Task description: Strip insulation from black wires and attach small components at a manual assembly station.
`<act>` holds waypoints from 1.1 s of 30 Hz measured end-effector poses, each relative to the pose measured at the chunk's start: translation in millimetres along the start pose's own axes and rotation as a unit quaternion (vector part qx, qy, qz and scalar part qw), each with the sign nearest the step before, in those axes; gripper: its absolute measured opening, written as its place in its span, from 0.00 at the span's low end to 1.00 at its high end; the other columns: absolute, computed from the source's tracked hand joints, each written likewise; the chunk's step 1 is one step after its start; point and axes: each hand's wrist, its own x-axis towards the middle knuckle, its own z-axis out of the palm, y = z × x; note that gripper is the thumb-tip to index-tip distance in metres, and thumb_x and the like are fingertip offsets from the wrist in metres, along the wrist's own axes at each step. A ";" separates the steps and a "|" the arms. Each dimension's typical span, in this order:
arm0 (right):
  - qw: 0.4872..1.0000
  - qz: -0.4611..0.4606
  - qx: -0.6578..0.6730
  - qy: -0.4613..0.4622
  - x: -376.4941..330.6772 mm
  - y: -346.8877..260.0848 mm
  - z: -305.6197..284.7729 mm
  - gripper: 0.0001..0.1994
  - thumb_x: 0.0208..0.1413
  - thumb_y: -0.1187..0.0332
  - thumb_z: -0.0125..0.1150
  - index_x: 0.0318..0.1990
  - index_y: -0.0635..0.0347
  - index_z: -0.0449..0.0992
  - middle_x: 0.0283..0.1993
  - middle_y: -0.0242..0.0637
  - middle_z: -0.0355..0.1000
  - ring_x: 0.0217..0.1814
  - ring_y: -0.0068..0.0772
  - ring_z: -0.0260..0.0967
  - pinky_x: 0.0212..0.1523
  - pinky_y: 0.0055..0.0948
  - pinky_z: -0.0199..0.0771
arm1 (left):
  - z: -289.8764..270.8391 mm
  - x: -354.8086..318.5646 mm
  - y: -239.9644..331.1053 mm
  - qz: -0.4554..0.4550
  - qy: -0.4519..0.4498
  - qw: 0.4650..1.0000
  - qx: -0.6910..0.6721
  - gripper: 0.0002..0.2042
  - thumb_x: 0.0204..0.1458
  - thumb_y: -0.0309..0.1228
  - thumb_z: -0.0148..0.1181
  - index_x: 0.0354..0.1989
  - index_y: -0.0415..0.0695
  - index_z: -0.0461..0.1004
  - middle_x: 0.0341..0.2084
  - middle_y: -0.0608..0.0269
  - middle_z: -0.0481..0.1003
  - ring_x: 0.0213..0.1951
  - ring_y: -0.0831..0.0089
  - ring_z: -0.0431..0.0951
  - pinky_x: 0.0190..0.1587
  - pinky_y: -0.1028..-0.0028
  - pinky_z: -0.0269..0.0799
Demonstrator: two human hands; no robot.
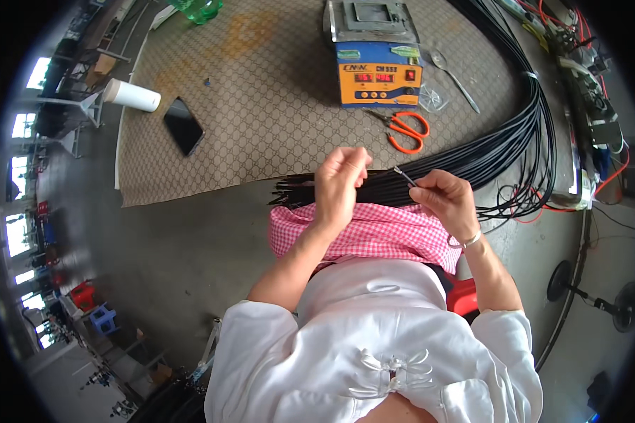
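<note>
In my right hand (446,201) a black cable is pinched between thumb and fingers. Its stripped end (403,175) points up and left, showing a pale tip. My left hand (340,185) is raised just left of that tip, apart from it, with fingers curled together; whatever they may hold is hidden. Beneath both hands a thick bundle of black cables (501,137) lies across my lap and along the table edge, its cut ends (289,192) by my left wrist. A pink checked cloth (381,229) covers my lap under the bundle.
Beyond my hands, orange-handled scissors (409,132) lie before a blue and yellow solder pot (379,74) with lit displays. A spoon (458,81) and clear plastic (432,99) are right of it. A black phone (183,127) and white cup (132,95) rest on the patterned tabletop (261,106).
</note>
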 end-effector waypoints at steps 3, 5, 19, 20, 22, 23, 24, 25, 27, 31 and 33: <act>0.991 0.058 0.115 -0.032 3.5 -3.5 -2.0 0.06 0.48 0.71 0.61 0.29 0.65 0.73 0.21 0.29 0.68 0.17 0.13 0.60 0.15 0.13 0.58 | 2.1 -4.7 -1.1 -0.076 -0.058 0.990 -0.103 0.07 0.52 0.31 0.54 0.33 0.40 0.71 0.21 0.71 0.68 0.22 0.86 0.64 0.25 0.87 0.60; 0.988 0.066 0.134 -0.039 4.2 -4.5 -0.3 0.07 0.49 0.69 0.60 0.29 0.65 0.72 0.21 0.30 0.68 0.16 0.13 0.59 0.13 0.12 0.54 | 8.5 -8.1 -1.7 -0.108 -0.078 0.986 -0.103 0.08 0.50 0.30 0.55 0.36 0.39 0.72 0.23 0.71 0.70 0.23 0.85 0.65 0.26 0.87 0.61; 0.966 0.120 0.199 -0.113 7.2 -4.6 2.3 0.08 0.52 0.69 0.56 0.31 0.66 0.72 0.19 0.32 0.67 0.15 0.15 0.57 0.13 0.14 0.53 | 17.6 0.7 -1.2 -0.071 -0.079 0.987 -0.122 0.03 0.47 0.26 0.56 0.27 0.40 0.71 0.21 0.69 0.70 0.24 0.84 0.66 0.29 0.84 0.62; 0.968 0.117 0.194 -0.106 7.1 -3.6 2.5 0.07 0.52 0.69 0.56 0.31 0.66 0.72 0.19 0.32 0.67 0.15 0.15 0.57 0.13 0.14 0.53 | 17.0 2.8 -3.6 -0.081 -0.085 0.984 -0.137 0.04 0.47 0.27 0.55 0.29 0.40 0.71 0.21 0.69 0.70 0.24 0.83 0.66 0.29 0.84 0.63; 0.959 0.106 0.242 -0.102 8.4 1.2 2.0 0.07 0.53 0.70 0.54 0.31 0.65 0.72 0.21 0.33 0.68 0.15 0.16 0.57 0.13 0.14 0.54 | 18.8 3.7 -4.2 -0.113 -0.088 0.968 -0.204 0.06 0.49 0.28 0.54 0.32 0.39 0.71 0.21 0.68 0.70 0.24 0.82 0.66 0.31 0.83 0.64; 0.949 0.111 0.277 -0.102 9.1 -0.3 0.8 0.07 0.53 0.70 0.54 0.31 0.65 0.72 0.21 0.34 0.68 0.15 0.16 0.57 0.13 0.14 0.54 | 22.6 3.9 -2.4 -0.136 -0.084 0.954 -0.254 0.06 0.49 0.28 0.54 0.33 0.39 0.71 0.22 0.68 0.70 0.24 0.82 0.67 0.31 0.82 0.65; 0.938 0.116 0.312 -0.102 9.5 -3.7 -0.7 0.06 0.53 0.70 0.54 0.31 0.65 0.72 0.22 0.34 0.68 0.15 0.17 0.58 0.13 0.14 0.54 | 25.3 4.2 -0.1 -0.158 -0.079 0.936 -0.304 0.06 0.50 0.29 0.54 0.33 0.39 0.71 0.22 0.68 0.70 0.24 0.82 0.67 0.32 0.82 0.66; 0.925 0.121 0.346 -0.102 10.1 -5.7 -1.9 0.06 0.53 0.70 0.54 0.31 0.65 0.72 0.22 0.35 0.69 0.15 0.17 0.58 0.14 0.14 0.55 | 25.1 4.5 3.5 -0.160 -0.084 0.942 -0.282 0.06 0.50 0.29 0.53 0.34 0.39 0.71 0.23 0.68 0.70 0.25 0.82 0.68 0.33 0.81 0.66; 0.918 0.132 0.358 -0.109 10.6 -6.2 -4.5 0.06 0.53 0.71 0.54 0.31 0.66 0.71 0.23 0.36 0.69 0.15 0.18 0.58 0.14 0.14 0.56 | 21.4 4.7 10.1 -0.165 -0.095 0.952 -0.239 0.06 0.51 0.28 0.52 0.34 0.39 0.71 0.24 0.67 0.71 0.26 0.81 0.69 0.34 0.80 0.68; 0.920 0.139 0.348 -0.116 9.8 -6.4 -4.7 0.06 0.53 0.71 0.54 0.31 0.66 0.71 0.22 0.36 0.69 0.15 0.18 0.58 0.14 0.14 0.55 | 18.5 4.1 8.7 -0.139 -0.107 0.971 -0.160 0.05 0.50 0.26 0.53 0.34 0.39 0.71 0.25 0.64 0.73 0.27 0.81 0.70 0.34 0.81 0.68; 0.924 0.138 0.338 -0.116 10.2 -6.4 -4.5 0.06 0.53 0.71 0.54 0.31 0.66 0.71 0.22 0.36 0.69 0.15 0.18 0.57 0.14 0.14 0.55 | 18.3 4.7 9.8 -0.126 -0.108 0.976 -0.144 0.05 0.49 0.25 0.54 0.33 0.38 0.71 0.25 0.64 0.73 0.26 0.81 0.70 0.34 0.81 0.69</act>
